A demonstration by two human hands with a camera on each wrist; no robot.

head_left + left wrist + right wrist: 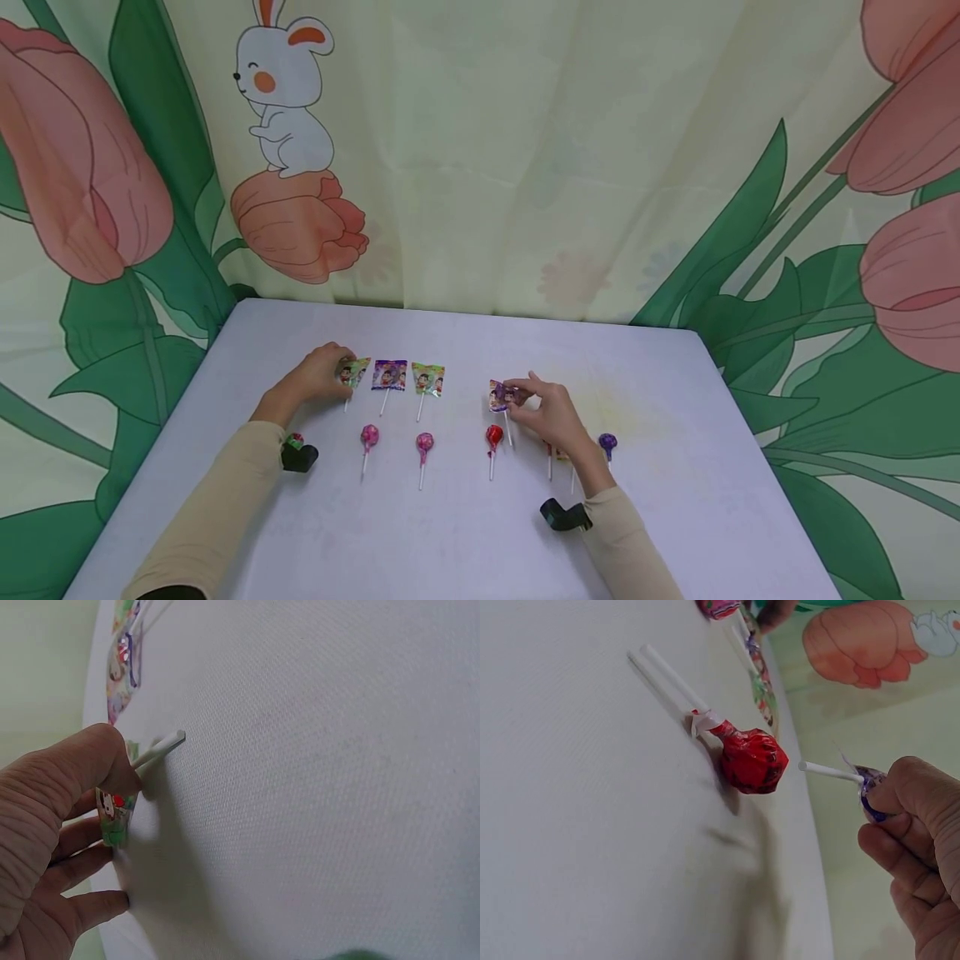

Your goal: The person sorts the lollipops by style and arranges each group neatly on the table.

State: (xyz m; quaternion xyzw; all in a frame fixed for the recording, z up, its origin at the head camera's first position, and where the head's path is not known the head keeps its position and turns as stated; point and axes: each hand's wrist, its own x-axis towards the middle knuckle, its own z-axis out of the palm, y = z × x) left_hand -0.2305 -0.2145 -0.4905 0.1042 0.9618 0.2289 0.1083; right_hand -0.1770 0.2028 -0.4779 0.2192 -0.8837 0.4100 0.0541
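Note:
My left hand [322, 377] pinches a green-wrapped lollipop [359, 368] at the left end of the back row; its white stick [161, 748] points toward the near side. Beside it lie a purple-wrapped lollipop [389, 375] and another green-wrapped lollipop [428, 378]. Farther right, my right hand [551, 412] holds a purple-wrapped lollipop [497, 395] between thumb and fingers. In the right wrist view its stick [829, 772] shows above the table, near a round red lollipop [754, 761]. The right hand and wrist partly hide other lollipops beneath them.
In the front row lie two round pink lollipops [370, 436] and a round purple lollipop [607, 442] at the right. A green and red lollipop [297, 438] is partly covered by the left wrist camera [300, 457]. A printed curtain hangs behind the white table [465, 542].

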